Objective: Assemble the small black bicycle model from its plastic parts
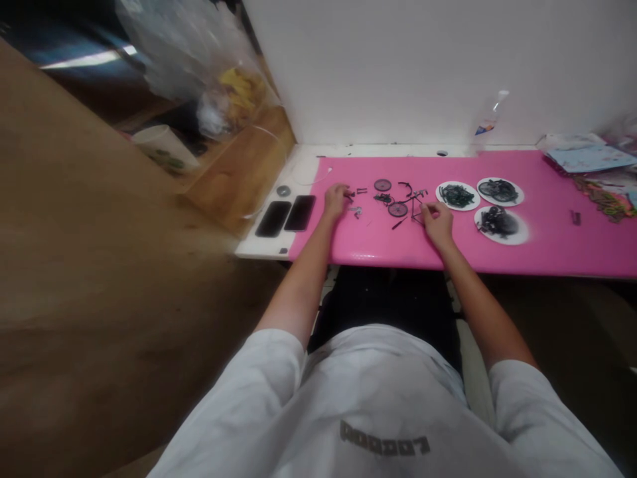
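Note:
My left hand (337, 201) is at the left part of the pink mat (378, 242), its fingers closed round a small dark part (350, 196). With fingers pinched, my right hand (438, 222) grips the right side of a small dark bicycle frame (414, 208). Between my hands lie a spoked wheel (383, 185), a second wheel (397, 210), a curved black piece (405, 188) and a thin black stick (399, 224). Small grey parts (356, 212) rest beside my left hand.
Three white plates of dark parts, one of them the lower plate (520, 232), stand to the right. Two phones, the nearer-left one a black phone (273, 220), lie at the left edge. A clear bottle (490, 119) stands at the white wall (398, 73).

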Action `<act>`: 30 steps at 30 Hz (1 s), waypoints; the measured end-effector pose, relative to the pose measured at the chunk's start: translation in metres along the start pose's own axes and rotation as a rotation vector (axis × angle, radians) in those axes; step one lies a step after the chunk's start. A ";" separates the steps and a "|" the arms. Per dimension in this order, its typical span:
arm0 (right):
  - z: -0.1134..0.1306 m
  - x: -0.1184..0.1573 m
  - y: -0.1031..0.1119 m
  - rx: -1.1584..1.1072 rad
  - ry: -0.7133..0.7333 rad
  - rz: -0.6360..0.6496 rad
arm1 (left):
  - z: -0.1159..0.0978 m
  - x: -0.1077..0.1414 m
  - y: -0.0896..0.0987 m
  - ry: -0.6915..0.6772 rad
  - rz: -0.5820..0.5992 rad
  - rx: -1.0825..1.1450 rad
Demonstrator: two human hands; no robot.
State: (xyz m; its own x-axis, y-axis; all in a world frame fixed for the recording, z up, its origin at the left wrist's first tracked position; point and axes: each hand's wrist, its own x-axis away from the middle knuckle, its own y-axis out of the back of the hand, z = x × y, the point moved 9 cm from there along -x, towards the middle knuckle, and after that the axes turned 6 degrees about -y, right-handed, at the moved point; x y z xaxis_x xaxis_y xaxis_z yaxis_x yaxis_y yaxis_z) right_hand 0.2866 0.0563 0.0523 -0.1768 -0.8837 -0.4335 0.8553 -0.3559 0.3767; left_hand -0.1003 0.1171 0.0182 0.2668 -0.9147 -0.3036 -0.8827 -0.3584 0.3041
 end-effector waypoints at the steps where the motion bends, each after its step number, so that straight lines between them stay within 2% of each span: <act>1: 0.001 0.000 0.000 0.001 0.002 0.000 | 0.003 -0.001 0.000 0.009 -0.010 0.016; 7: 0.004 0.001 0.000 -0.003 0.010 0.000 | 0.001 -0.002 0.000 -0.040 -0.014 -0.076; 12: 0.002 0.001 0.000 -0.008 0.000 0.002 | -0.002 -0.003 -0.004 -0.080 0.031 -0.130; 19: 0.004 0.001 -0.001 0.011 0.002 0.012 | 0.005 -0.008 -0.006 -0.138 0.050 -0.145; 24: 0.005 0.002 -0.002 0.028 0.008 0.015 | 0.008 -0.009 0.001 -0.128 -0.020 -0.079; 27: 0.005 0.002 -0.002 0.038 0.019 0.020 | -0.001 -0.008 0.008 -0.131 -0.089 0.037; 30: 0.005 0.002 -0.002 0.033 0.036 0.018 | -0.012 -0.005 0.006 -0.069 -0.061 0.182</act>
State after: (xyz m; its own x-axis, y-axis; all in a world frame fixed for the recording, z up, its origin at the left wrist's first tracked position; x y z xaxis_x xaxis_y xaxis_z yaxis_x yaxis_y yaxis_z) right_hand 0.2819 0.0538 0.0552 -0.1436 -0.8786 -0.4554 0.8415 -0.3506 0.4111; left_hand -0.1020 0.1173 0.0325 0.3005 -0.8752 -0.3792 -0.9226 -0.3675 0.1170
